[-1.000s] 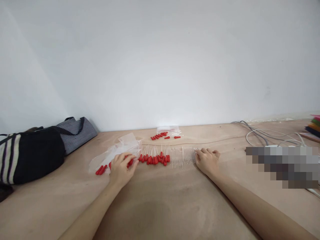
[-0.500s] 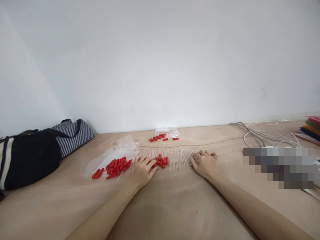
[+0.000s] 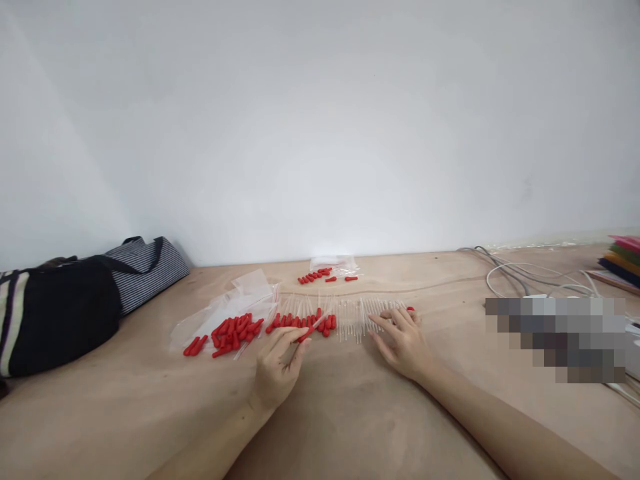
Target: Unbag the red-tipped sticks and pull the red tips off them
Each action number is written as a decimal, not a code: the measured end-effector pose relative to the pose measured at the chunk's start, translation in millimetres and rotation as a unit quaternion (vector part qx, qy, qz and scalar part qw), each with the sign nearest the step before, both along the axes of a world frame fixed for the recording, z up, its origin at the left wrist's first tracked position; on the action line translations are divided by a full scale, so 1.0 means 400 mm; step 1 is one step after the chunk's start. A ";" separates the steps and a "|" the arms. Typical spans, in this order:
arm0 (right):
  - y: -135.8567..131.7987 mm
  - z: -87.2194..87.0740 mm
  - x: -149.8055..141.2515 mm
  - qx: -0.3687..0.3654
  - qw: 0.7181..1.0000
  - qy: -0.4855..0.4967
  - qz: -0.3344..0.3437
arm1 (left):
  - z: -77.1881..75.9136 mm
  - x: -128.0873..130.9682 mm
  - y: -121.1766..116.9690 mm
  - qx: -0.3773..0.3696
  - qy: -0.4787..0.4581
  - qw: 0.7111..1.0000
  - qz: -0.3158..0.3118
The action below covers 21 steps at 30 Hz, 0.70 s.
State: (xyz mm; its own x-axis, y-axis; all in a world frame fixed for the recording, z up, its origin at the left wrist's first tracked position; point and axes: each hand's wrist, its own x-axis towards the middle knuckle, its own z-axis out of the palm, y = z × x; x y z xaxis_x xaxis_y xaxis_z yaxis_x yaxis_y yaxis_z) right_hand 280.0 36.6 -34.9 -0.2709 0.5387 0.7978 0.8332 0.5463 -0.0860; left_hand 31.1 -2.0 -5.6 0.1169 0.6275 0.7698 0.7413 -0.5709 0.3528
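My left hand (image 3: 278, 365) is closed in a pinch on a glass dropper with a red rubber bulb (image 3: 305, 335); its pale tube slants up to the right. Behind it lies a row of droppers (image 3: 295, 321), red bulbs towards me. Thin clear glass tubes (image 3: 350, 321) continue that row to the right. My right hand (image 3: 404, 339) bends over the right end of these tubes, thumb and forefinger apart, fingertips at the glass. A red bulb end (image 3: 411, 309) peeks out behind its fingers; whether they touch it is hidden. Left of my left hand is a pile of red bulbs (image 3: 235, 333).
Clear plastic bags (image 3: 250, 287) lie around the bulb pile. Farther back, against the wall, are more red-bulbed droppers (image 3: 315, 275) and a small bag. A black and striped bag (image 3: 100, 287) stands left; cables (image 3: 500, 270) and a coloured stack (image 3: 623, 260) lie right.
My left hand has lifted off the row and drawn towards me, now pinching a dropper. More of the red-bulbed row shows. My right hand has shifted slightly left over the tubes.
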 end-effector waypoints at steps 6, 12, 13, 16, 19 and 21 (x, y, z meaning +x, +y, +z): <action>-0.027 0.012 -0.039 0.052 0.991 -0.080 0.089 | -0.028 0.040 0.004 -0.235 -0.171 0.945 -0.152; -0.016 -0.001 -0.047 0.048 0.981 -0.092 0.167 | -0.034 0.061 0.017 -0.375 -0.241 0.864 -0.233; -0.016 -0.001 -0.048 0.050 0.979 -0.092 0.174 | -0.033 0.063 0.016 -0.385 -0.240 0.859 -0.237; -0.018 0.002 -0.050 0.055 0.977 -0.098 0.180 | -0.029 0.072 0.013 -0.398 -0.212 0.862 -0.233; -0.020 0.004 -0.053 0.047 0.976 -0.113 0.177 | -0.024 0.082 0.009 -0.394 -0.171 0.880 -0.203; -0.022 0.004 -0.056 0.044 0.976 -0.118 0.177 | -0.019 0.087 0.007 -0.392 -0.154 0.888 -0.184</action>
